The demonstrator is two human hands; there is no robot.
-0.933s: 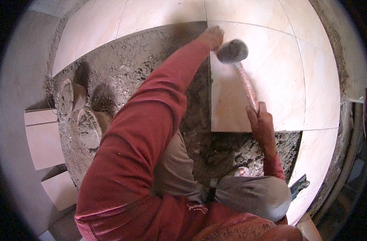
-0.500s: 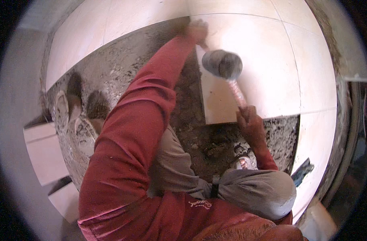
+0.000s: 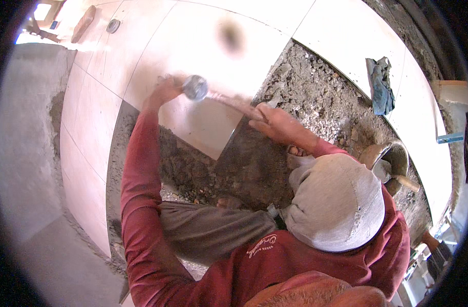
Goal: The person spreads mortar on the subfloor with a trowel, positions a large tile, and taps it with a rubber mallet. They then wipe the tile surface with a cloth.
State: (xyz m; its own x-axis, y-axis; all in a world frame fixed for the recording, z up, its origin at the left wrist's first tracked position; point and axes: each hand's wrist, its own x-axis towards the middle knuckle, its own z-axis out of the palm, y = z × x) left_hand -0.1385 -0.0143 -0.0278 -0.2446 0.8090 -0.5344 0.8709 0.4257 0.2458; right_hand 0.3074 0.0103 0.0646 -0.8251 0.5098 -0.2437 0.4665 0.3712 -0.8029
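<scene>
I squat over a mortar bed, in red sleeves and grey trousers. My left hand [image 3: 162,93] rests with its fingers spread on the far corner of a pale square floor tile [image 3: 203,125]. That tile lies on the grey mortar [image 3: 311,97]. My right hand [image 3: 277,123] grips the handle of a rubber mallet. The mallet's round grey head [image 3: 195,87] is blurred, low over the tile and right beside my left hand. Laid pale tiles [image 3: 157,41] surround the open bed on the far side and on the left.
A metal bucket [image 3: 392,153] with a wooden-handled tool in it stands at the right, on the mortar. A blue rag [image 3: 380,84] lies on the tiles at the upper right. A wooden float [image 3: 83,23] and a small round object [image 3: 112,25] lie at the far upper left.
The view has swung round, so the tile now sits to the left of centre. The mallet head has moved toward my left hand. My left hand stays on the tile's corner.
</scene>
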